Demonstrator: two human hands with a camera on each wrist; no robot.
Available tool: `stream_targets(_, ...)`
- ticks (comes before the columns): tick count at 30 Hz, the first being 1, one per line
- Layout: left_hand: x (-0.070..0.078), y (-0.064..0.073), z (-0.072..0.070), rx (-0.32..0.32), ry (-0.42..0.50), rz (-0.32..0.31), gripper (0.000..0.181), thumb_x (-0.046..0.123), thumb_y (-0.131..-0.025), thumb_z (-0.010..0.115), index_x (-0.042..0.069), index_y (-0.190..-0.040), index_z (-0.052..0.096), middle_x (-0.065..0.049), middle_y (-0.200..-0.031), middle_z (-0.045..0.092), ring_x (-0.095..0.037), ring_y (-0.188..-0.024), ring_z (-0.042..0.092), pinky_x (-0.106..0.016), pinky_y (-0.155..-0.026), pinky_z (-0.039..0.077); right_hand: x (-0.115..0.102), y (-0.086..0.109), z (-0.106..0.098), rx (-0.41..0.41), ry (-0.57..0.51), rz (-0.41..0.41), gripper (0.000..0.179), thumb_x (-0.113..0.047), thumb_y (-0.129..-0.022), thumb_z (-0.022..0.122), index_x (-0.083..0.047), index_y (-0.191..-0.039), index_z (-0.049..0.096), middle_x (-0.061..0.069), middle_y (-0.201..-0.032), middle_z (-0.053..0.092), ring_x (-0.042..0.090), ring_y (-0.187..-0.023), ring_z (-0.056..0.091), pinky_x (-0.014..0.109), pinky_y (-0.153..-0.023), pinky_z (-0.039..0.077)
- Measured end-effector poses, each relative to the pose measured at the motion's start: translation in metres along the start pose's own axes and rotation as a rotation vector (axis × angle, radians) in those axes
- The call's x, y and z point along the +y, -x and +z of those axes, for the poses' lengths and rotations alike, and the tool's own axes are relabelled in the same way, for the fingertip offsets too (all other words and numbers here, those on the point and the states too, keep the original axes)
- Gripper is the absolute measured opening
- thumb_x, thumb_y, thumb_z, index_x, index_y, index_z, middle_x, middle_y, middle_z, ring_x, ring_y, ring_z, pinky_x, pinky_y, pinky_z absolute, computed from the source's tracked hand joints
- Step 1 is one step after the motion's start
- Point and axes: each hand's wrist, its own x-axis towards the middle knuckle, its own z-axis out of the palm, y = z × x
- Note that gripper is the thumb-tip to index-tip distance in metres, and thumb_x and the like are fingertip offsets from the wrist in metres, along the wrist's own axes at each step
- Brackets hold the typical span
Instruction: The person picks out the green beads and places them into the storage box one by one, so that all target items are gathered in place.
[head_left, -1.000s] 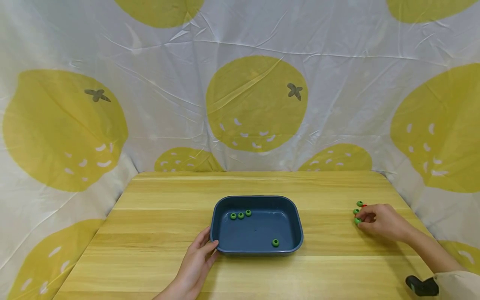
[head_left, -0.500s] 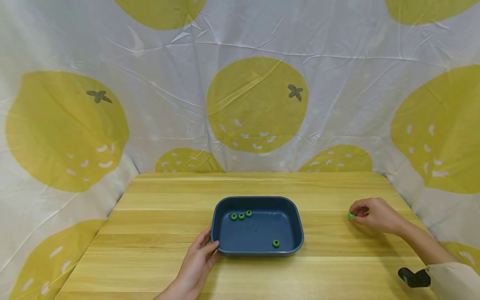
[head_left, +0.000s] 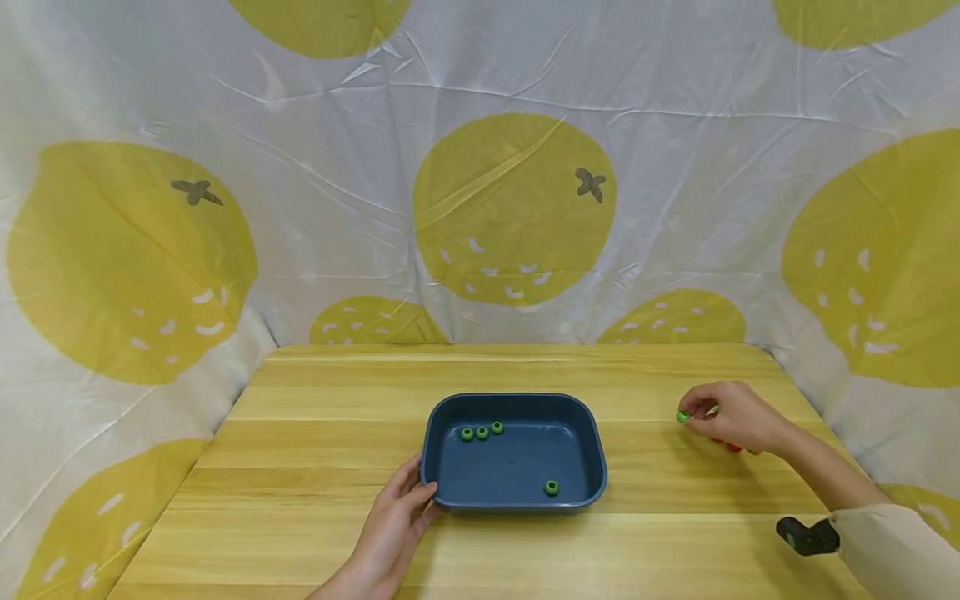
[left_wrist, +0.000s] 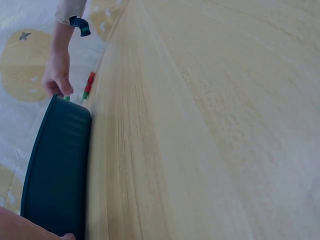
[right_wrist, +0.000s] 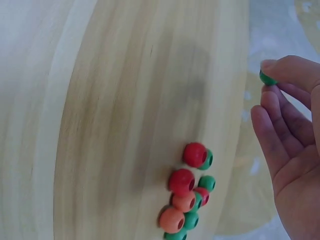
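Between the thumb and fingertip of my right hand [head_left: 735, 414] is a green bead [right_wrist: 267, 78] with a hole, raised above the table. Below that hand, the right wrist view shows a cluster of beads: red beads [right_wrist: 194, 154], orange beads [right_wrist: 171, 220] and green beads [right_wrist: 207, 183]. My left hand [head_left: 392, 529] grips the near left corner of a dark blue tray [head_left: 502, 467], thumb over the rim. Inside, three green beads [head_left: 482, 433] lie near the back left, and a single green bead [head_left: 551, 487] lies at the front right.
The wooden table [head_left: 315, 433] runs back to a lemon-print curtain [head_left: 517, 208] hanging behind and at both sides. A black piece [head_left: 808, 536] is attached at the right sleeve [head_left: 892, 542]. Tabletop separates the tray from the bead cluster.
My right hand has taken a green bead from the cluster and moved it up and to the left. The left hand and the tray have stayed in place.
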Motion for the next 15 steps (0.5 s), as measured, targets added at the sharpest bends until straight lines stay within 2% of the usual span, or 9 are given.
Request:
stream_targets(7,-0.001,-0.001,-0.001,0.001,0.006,-0.005,0.064,0.007,-0.107,0.050,-0.003,-0.162,0.018,-0.029,-0.165,0.017,-0.043,-0.149,0.027,-0.054,-0.118,0.032,-0.013,-0.013,0.004,-0.052,-0.070,0.016,0.012,-0.013,-0.095,0.077,-0.008,-0.105,0.074,-0.003,-0.088,0.068,0.013,-0.060,0.060,0.029,-0.046,0.050)
stream_targets(12,0.000,-0.001,-0.001,-0.005,0.007,-0.004,0.065,0.006,-0.107,0.049,-0.004,-0.162,0.017,-0.030,-0.166,0.016,-0.043,-0.149,0.026,-0.054,-0.118,0.031,-0.020,-0.024,0.007,-0.040,-0.021,-0.038,0.009,-0.010,-0.092,0.078,-0.011,-0.101,0.075,-0.008,-0.090,0.069,0.009,-0.077,0.064,0.028,-0.062,0.057)
stream_targets(15,0.000,-0.001,-0.001,-0.007,0.010,-0.001,0.064,0.006,-0.107,0.049,-0.004,-0.162,0.017,-0.030,-0.166,0.016,-0.043,-0.150,0.025,-0.055,-0.119,0.030,-0.024,-0.033,0.009,-0.039,0.002,-0.066,0.010,-0.009,-0.091,0.078,-0.012,-0.100,0.075,-0.010,-0.089,0.069,0.008,-0.080,0.065,0.027,-0.070,0.058)
